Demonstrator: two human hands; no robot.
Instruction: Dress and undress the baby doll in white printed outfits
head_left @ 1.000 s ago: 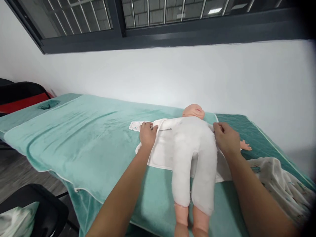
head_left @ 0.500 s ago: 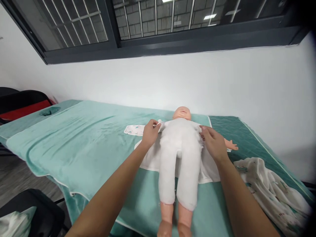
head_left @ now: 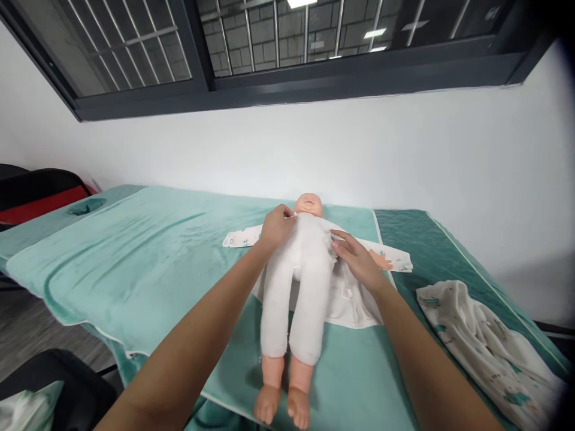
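Observation:
A baby doll [head_left: 299, 281] with a white cloth body lies on its back on an open white garment [head_left: 354, 299], head toward the wall. My left hand [head_left: 276, 226] pinches the garment's edge at the doll's left shoulder, fingers closed on the cloth. My right hand [head_left: 357, 257] rests on the doll's other side, fingers curled on the garment flap near its chest. The doll's bare hand [head_left: 381, 261] lies on the spread sleeve just right of my right hand.
A teal towel [head_left: 135, 251] covers the massage table, which stands against a white wall. A crumpled patterned cloth [head_left: 476, 341] lies at the right. A black chair [head_left: 67, 389] stands at the lower left, and black and red seats [head_left: 40, 191] at the far left.
Both hands have drawn inward onto the doll's chest, pulling the garment's sides toward its middle. The view has shifted, so the doll appears further left and its feet now show.

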